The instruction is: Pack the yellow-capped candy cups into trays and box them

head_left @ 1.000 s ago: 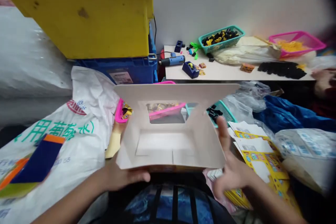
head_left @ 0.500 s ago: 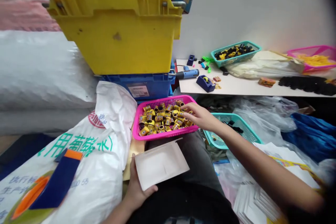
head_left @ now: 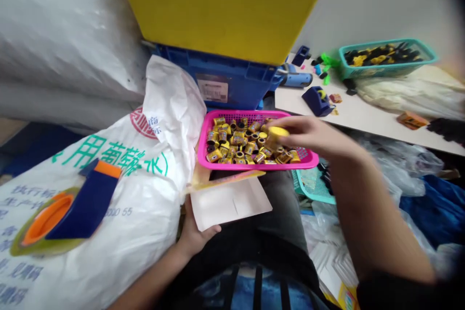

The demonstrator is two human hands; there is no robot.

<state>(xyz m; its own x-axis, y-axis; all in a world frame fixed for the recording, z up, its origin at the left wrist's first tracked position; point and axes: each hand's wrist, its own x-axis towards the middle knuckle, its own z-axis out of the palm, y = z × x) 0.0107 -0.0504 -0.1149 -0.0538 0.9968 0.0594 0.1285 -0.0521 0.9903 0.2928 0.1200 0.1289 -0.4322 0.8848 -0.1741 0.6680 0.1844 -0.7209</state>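
My left hand [head_left: 194, 235] grips the near corner of a white cardboard box [head_left: 229, 202] that rests on my lap, its opening tilted toward the pink basket [head_left: 203, 139]. That basket holds several small yellow-and-black cylindrical toy parts [head_left: 236, 145]. My right hand [head_left: 308, 135] hovers over the basket's right half, fingers pinched on one yellow part [head_left: 278, 132] lifted a little above the pile.
A big white printed sack [head_left: 90, 203] lies at my left with a blue-and-orange piece [head_left: 78, 203] on it. A yellow crate [head_left: 225, 5] sits on a blue crate [head_left: 218, 77] behind the basket. A teal basket [head_left: 312, 186] and a white table [head_left: 363, 116] with clutter are at the right.
The box dropped from in front of me to my lap, held by my left hand alone. My right hand reached to the pink basket and picked up one yellow part. The view tilted down and left.
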